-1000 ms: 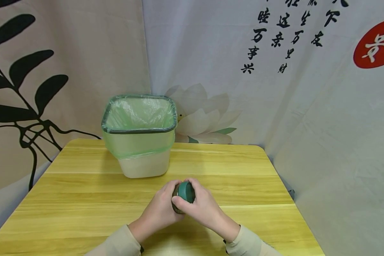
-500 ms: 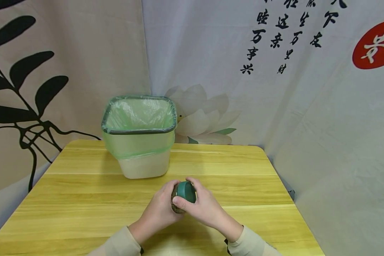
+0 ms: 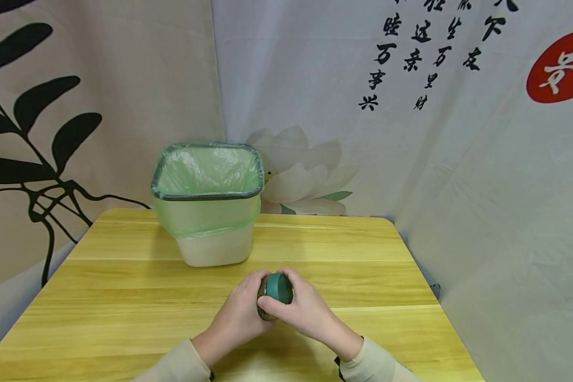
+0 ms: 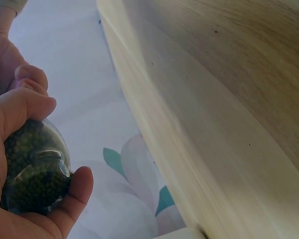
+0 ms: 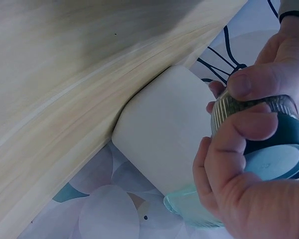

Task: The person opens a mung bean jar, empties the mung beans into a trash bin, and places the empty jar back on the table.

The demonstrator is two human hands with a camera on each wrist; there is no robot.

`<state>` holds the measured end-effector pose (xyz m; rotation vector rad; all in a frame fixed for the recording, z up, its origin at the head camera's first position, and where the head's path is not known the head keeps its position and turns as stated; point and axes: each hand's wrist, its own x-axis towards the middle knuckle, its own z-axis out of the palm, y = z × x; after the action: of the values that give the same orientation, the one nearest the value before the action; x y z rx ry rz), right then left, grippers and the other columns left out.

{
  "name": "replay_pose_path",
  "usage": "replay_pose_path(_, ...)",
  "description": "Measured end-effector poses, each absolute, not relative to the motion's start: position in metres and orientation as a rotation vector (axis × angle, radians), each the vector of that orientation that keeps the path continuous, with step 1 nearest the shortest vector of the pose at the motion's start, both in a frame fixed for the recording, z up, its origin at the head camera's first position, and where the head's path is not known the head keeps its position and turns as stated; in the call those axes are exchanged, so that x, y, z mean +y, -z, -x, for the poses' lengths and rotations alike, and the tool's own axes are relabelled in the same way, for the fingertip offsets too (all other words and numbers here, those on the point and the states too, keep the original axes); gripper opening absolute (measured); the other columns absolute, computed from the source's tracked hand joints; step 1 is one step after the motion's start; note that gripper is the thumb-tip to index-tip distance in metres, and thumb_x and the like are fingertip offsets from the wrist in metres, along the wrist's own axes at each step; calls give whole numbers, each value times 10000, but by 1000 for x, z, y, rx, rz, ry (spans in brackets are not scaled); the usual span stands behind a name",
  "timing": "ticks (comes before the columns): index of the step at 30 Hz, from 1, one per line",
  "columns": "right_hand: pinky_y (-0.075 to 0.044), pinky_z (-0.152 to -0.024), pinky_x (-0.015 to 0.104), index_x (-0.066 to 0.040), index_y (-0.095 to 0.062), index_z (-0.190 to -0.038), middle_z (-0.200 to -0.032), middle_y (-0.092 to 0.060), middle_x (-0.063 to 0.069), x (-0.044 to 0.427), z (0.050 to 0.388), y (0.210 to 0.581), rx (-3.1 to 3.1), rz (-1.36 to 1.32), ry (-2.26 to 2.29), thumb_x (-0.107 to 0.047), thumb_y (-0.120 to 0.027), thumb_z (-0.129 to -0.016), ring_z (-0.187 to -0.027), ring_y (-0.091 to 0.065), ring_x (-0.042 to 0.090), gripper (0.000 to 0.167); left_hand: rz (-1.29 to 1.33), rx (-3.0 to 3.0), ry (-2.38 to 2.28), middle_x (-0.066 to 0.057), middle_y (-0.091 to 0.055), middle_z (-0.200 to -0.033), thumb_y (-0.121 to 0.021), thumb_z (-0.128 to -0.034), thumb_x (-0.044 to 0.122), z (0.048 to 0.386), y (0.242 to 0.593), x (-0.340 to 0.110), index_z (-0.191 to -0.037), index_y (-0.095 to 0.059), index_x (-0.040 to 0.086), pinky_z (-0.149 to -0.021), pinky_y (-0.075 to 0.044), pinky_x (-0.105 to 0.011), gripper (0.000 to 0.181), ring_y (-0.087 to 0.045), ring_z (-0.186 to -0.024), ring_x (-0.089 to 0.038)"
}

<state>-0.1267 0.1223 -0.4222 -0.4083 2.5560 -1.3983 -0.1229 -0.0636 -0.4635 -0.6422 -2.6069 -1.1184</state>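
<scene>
In the head view, both hands hold a small clear jar (image 3: pixel 263 307) above the near part of the table. My left hand (image 3: pixel 241 305) is wrapped around its body, while my right hand (image 3: pixel 307 310) grips the teal lid (image 3: pixel 279 288) with thumb and fingers on either side. Small round green beans (image 4: pixel 37 174) fill the jar, visible through its base in the left wrist view. The right wrist view shows the ribbed jar wall (image 5: pixel 220 113) and the lid (image 5: pixel 271 142) sitting on the jar. Part of the jar is hidden behind fingers.
A pale bin (image 3: pixel 215 249) lined with a green plastic bag (image 3: pixel 207 215) stands beyond the hands, left of centre, near the back of the wooden table (image 3: pixel 363 276). Printed cloth curtains (image 3: pixel 315 79) hang behind and to the right.
The right hand's fingers lifted slightly off the lid's far edge and came back down, and its wrist shifted a little right. The left hand and the jar stay almost in place.
</scene>
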Motion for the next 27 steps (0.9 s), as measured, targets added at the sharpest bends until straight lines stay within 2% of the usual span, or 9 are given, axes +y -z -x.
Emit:
replay_pose_path(18, -585, -702, 283, -197, -589, -1366, -1110, -714, 25, 123, 127, 427, 2612, 487, 1385, -558, -760, -924, -866, -671, 135, 596, 629, -2691, 1222, -85, -660, -1279, -943, -710, 91, 126, 459, -66, -1396, -549, 46, -852, -621, -392, 792, -669, -1047, -190)
replay_pose_path(21, -584, -709, 288, -170, -570, -1416, -1152, -713, 48, 123, 126, 427, 2613, 489, 1381, -562, -753, -930, -892, -671, 146, 651, 622, -2692, 1215, -96, -661, -1280, -946, -700, 80, 126, 459, -66, -1403, -547, 44, -836, -622, -388, 809, -673, -1040, -194)
replay_pose_path(27, -595, -793, 320, -115, -447, -1584, -1339, -679, 149, 124, 127, 428, 2600, 465, 1367, -598, -742, -941, -1031, -693, 200, 857, 581, -2682, 1178, -104, -664, -1279, -952, -680, 77, 125, 460, -67, -1421, -541, 35, -831, -620, -381, 848, -674, -1030, -189)
